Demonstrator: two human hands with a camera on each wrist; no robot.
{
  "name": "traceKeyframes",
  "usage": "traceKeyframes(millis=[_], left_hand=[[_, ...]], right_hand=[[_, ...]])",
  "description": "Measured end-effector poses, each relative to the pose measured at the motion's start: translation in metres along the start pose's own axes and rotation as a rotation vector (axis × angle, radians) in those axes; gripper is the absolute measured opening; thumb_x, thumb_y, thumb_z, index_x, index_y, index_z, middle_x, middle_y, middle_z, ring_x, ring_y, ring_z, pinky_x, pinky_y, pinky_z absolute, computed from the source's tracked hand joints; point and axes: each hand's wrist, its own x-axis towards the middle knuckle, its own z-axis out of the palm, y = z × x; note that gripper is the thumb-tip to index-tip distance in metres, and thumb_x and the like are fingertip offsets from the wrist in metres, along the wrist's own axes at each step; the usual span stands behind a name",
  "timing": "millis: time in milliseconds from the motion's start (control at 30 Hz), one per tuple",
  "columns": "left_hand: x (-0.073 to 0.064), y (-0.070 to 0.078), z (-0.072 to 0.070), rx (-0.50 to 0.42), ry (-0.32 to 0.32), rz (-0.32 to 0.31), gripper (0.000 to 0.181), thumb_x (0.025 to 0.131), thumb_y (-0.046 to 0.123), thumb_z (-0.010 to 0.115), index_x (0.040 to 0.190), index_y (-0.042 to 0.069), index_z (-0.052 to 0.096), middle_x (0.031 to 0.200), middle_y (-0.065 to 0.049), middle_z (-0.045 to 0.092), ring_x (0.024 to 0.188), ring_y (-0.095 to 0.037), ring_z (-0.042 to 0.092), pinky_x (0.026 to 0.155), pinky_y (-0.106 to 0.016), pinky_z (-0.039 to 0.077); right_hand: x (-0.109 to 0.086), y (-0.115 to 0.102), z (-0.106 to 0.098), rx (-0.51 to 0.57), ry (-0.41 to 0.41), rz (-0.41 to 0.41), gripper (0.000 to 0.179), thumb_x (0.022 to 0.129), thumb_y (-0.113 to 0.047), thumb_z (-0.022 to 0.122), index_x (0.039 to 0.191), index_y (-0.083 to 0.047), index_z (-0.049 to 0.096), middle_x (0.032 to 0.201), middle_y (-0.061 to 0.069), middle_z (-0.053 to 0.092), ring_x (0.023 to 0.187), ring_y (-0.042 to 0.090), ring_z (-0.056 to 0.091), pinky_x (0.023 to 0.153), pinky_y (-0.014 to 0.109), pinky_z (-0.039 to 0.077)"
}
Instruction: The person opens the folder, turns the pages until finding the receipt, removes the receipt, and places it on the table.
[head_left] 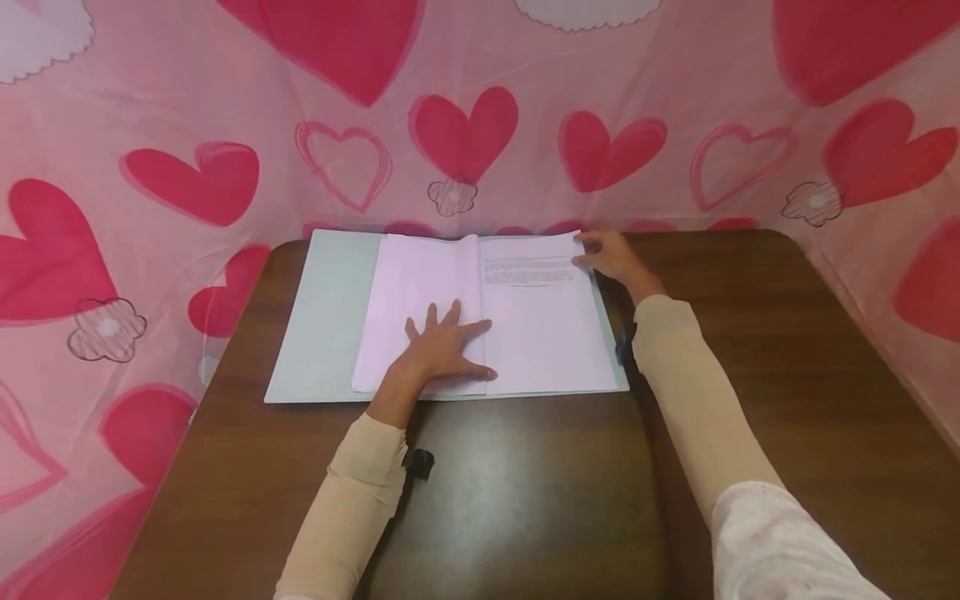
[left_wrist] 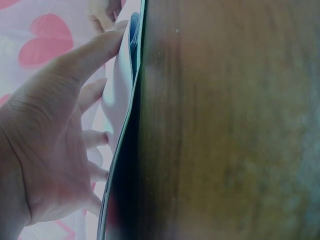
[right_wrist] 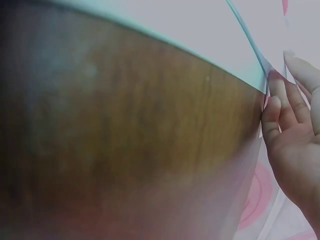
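A pale grey-blue folder (head_left: pixel 327 321) lies spread on the table with white sheets inside. My left hand (head_left: pixel 437 348) rests with fingers fanned out on the left pages (head_left: pixel 420 271), its thumb and index finger reaching across the fold onto the right page (head_left: pixel 551 337). That page carries a few lines of print near its top. At its upper right corner, my right hand (head_left: pixel 613 257) pinches the paper between thumb and fingers. The right wrist view shows the sheet's corner (right_wrist: pixel 276 72) lifted off the folder, with fingers behind it. Seen from the left wrist, the sheets (left_wrist: pixel 120 90) bulge near the thumb.
The dark brown wooden table (head_left: pixel 517 500) has rounded far corners. Behind it and along both sides hangs a pink cloth (head_left: pixel 495 50) printed with hearts. A dark wrist camera (head_left: pixel 418 463) sits at the left sleeve.
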Motion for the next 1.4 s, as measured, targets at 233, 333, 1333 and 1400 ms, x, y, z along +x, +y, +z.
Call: traceKeyframes(millis=[233, 333, 1333, 1400], left_hand=[[-0.002, 0.0, -0.001, -0.004, 0.009, -0.002, 0.094, 0.076, 0.068, 0.075, 0.156, 0.042, 0.035, 0.174, -0.012, 0.006, 0.158, -0.05, -0.003, 0.118, -0.08, 0.0], [-0.003, 0.0, -0.001, -0.002, 0.007, 0.003, 0.094, 0.076, 0.069, 0.074, 0.157, 0.042, 0.035, 0.174, -0.012, 0.006, 0.158, -0.05, -0.003, 0.118, -0.08, 0.0], [-0.002, 0.0, 0.002, -0.023, 0.022, 0.003, 0.094, 0.075, 0.068, 0.075, 0.156, 0.042, 0.037, 0.174, -0.012, 0.008, 0.159, -0.049, -0.003, 0.118, -0.08, -0.001], [-0.003, 0.0, 0.002, -0.026, 0.024, 0.002, 0.094, 0.074, 0.068, 0.075, 0.156, 0.042, 0.037, 0.174, -0.012, 0.008, 0.159, -0.05, -0.003, 0.118, -0.08, -0.001]], right_hand=[[-0.004, 0.001, 0.001, 0.093, -0.008, -0.014, 0.063, 0.097, -0.021, 0.069, 0.154, -0.01, 0.045, 0.158, 0.016, 0.043, 0.139, 0.038, 0.047, 0.118, 0.051, 0.043], [-0.007, 0.003, 0.0, 0.126, -0.022, 0.022, 0.065, 0.097, -0.022, 0.069, 0.155, -0.012, 0.043, 0.158, 0.015, 0.044, 0.14, 0.038, 0.047, 0.118, 0.051, 0.042], [-0.03, 0.003, -0.003, 0.142, -0.091, 0.093, 0.065, 0.097, -0.027, 0.069, 0.155, -0.013, 0.043, 0.159, 0.016, 0.045, 0.139, 0.038, 0.048, 0.122, 0.054, 0.036], [-0.032, 0.003, -0.003, 0.147, -0.09, 0.099, 0.065, 0.097, -0.028, 0.069, 0.155, -0.015, 0.044, 0.158, 0.015, 0.045, 0.14, 0.037, 0.047, 0.122, 0.055, 0.036]])
